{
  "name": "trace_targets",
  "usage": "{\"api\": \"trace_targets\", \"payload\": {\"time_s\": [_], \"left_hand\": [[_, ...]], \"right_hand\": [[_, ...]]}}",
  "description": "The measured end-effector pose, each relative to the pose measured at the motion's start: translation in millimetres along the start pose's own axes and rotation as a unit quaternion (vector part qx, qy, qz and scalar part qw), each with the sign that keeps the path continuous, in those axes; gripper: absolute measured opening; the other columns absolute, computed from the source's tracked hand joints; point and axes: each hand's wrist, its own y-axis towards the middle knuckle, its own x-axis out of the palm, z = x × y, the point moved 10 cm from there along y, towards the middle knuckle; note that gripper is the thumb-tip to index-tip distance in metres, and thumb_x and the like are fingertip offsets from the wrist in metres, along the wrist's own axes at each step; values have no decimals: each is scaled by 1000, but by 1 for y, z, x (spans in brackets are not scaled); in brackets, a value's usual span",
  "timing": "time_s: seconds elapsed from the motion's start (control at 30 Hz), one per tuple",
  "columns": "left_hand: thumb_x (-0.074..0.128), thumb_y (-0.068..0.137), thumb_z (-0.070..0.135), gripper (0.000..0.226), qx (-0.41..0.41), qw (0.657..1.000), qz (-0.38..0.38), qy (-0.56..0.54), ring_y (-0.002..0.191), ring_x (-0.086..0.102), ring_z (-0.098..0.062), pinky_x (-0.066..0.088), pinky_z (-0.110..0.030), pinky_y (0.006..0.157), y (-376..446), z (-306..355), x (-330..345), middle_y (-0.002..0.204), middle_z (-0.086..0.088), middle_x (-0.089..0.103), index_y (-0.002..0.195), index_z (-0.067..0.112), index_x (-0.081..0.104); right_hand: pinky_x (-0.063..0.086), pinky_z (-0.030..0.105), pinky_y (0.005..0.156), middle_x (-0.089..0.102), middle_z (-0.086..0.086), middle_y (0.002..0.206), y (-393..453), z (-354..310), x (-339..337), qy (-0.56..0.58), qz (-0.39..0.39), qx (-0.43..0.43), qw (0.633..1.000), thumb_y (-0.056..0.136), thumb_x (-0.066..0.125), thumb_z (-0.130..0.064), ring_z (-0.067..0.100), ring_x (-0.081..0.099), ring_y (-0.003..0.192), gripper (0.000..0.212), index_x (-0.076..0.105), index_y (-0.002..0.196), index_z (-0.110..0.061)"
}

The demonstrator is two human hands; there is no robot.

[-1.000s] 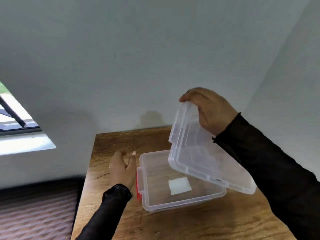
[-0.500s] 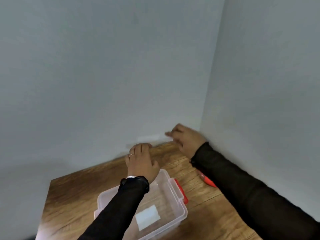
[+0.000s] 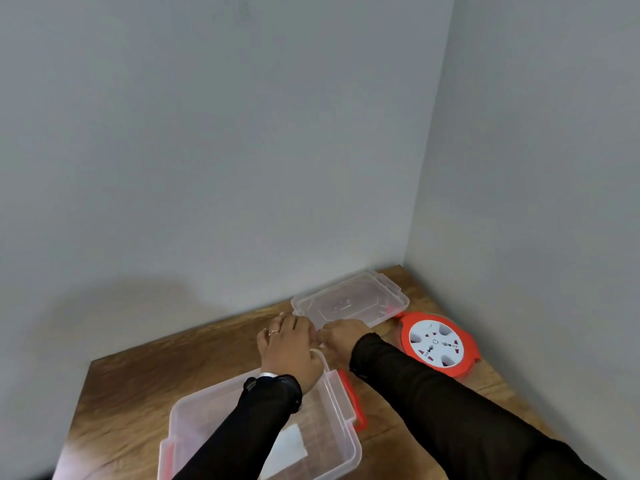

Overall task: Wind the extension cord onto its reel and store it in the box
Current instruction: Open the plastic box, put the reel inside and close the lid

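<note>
From the head view, the orange reel point(image 3: 437, 344) with its white socket face lies flat on the wooden surface point(image 3: 138, 375) near the corner, just beside the clear lid point(image 3: 349, 301), while the open clear box point(image 3: 263, 441) with red latches sits nearer the person. The left hand point(image 3: 289, 351) and right hand point(image 3: 341, 341) meet between box and lid, fingers curled around what looks like a thin white cord point(image 3: 320, 356), though how firmly they clench it I cannot tell. I judge the cord limp and light, best pinched and fed along, and the reel stiff plastic, best gripped by its rim; no writing is legible, only a blank white label in the box.
</note>
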Motion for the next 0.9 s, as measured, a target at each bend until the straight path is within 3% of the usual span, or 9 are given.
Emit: {"api": "trace_targets", "payload": {"time_s": [0.1, 0.17, 0.3, 0.4, 0.5, 0.6, 0.67, 0.77, 0.9], "left_hand": [[45, 77, 16, 38, 1, 1000, -5, 4, 140, 21, -20, 17, -42, 111, 5, 5, 6, 133, 4, 43, 115, 22, 47], [45, 77, 16, 36, 5, 1000, -8, -3, 136, 26, -21, 18, -39, 108, 9, 12, 9, 130, 4, 45, 112, 22, 48], [47, 76, 15, 37, 51, 999, -5, -15, 127, 35, -21, 26, -33, 102, 20, 46, 19, 127, 5, 47, 112, 24, 48], [49, 79, 12, 40, 80, 989, -22, -120, 122, 44, -21, 34, -27, 98, 28, 90, 38, 127, 0, 51, 118, 18, 50], [55, 86, 16, 43, -17, 953, -92, -288, 121, 49, -21, 38, -22, 95, 34, 119, 73, 132, -4, 51, 128, 10, 46], [56, 85, 10, 47, -106, 909, -179, -362, 107, 56, -24, 46, -27, 83, 31, 143, 115, 120, 0, 53, 130, 10, 45], [54, 83, 5, 53, -128, 893, -212, -375, 103, 57, -24, 48, -29, 79, 27, 154, 131, 123, -6, 57, 135, 8, 45], [54, 83, 9, 55, -147, 896, -225, -353, 116, 54, -24, 44, -26, 78, 20, 156, 139, 135, -9, 53, 137, 11, 42], [56, 76, 5, 55, -150, 898, -229, -345, 106, 60, -25, 52, -28, 76, 13, 152, 137, 128, -10, 59, 130, 9, 50]], "right_hand": [[42, 33, 80, 61, 11, 110, 7, 5, 18, -3, -37, 2, 999, 91, 52, -26, 31, 58, 102, 38, 50, 128, -21], [43, 33, 86, 61, 10, 115, 6, 15, 18, 37, -25, 20, 999, 91, 51, -24, 31, 58, 107, 34, 53, 125, -21], [38, 28, 96, 61, 7, 122, -22, 70, -9, 188, 89, 88, 974, 87, 54, -12, 25, 52, 116, 33, 63, 118, -17], [39, 33, 97, 60, 11, 121, -68, 139, -29, 191, 191, 196, 943, 83, 57, -10, 31, 51, 117, 34, 63, 117, -12], [35, 40, 103, 43, 10, 137, -116, 202, -12, 115, 109, 383, 910, 82, 61, -46, 32, 39, 127, 61, 44, 134, -18], [38, 43, 101, 38, 16, 141, -154, 236, 21, 209, 1, 475, 855, 70, 66, -64, 35, 39, 130, 94, 27, 140, -14], [42, 42, 98, 41, 16, 143, -161, 242, 42, 300, -27, 479, 825, 68, 73, -59, 34, 43, 129, 101, 25, 141, -10], [46, 42, 97, 45, 15, 141, -169, 242, 58, 385, -15, 483, 787, 59, 83, -51, 33, 47, 125, 103, 33, 139, -8], [51, 40, 82, 54, 17, 131, -182, 229, 63, 537, 20, 471, 699, 51, 93, -23, 34, 56, 114, 101, 39, 134, -3]]}}
